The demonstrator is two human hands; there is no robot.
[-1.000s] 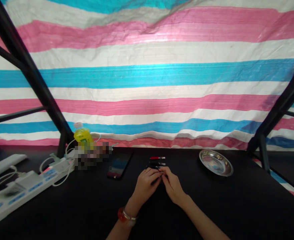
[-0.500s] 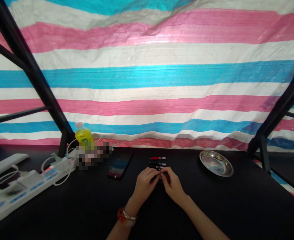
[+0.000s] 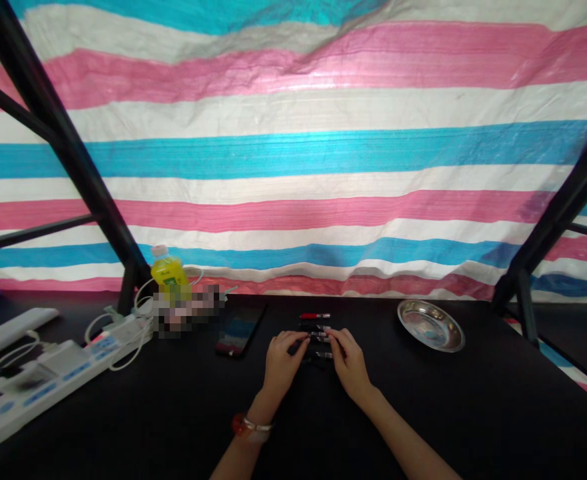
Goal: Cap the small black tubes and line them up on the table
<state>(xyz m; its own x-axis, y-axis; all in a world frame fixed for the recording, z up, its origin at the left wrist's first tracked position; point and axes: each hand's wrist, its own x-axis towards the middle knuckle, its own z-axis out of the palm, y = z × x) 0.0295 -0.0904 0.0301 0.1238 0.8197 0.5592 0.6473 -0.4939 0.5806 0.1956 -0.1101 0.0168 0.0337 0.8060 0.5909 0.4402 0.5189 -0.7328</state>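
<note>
Several pens lie crosswise, one below another, on the black table. The red pen (image 3: 315,316) is farthest away, with a black pen (image 3: 315,327) just below it. Between my hands is another black pen (image 3: 319,339); my left hand (image 3: 284,360) pinches its left end and my right hand (image 3: 347,360) its right end, which has a clear part. Nearest to me, a dark pen with a clear end (image 3: 322,355) rests on the table between my wrists and fingertips. A bracelet circles my left wrist.
A shiny metal dish (image 3: 431,325) stands to the right. Left of my hands lies a phone (image 3: 241,331). Farther left are a yellow bottle (image 3: 170,275), a blurred-out object and a white power strip (image 3: 48,393) with cables. Black frame legs rise at both sides.
My hands have moved apart from their close pinch, left hand leftward and right hand slightly right. The pen between them and the nearest pen now show.
</note>
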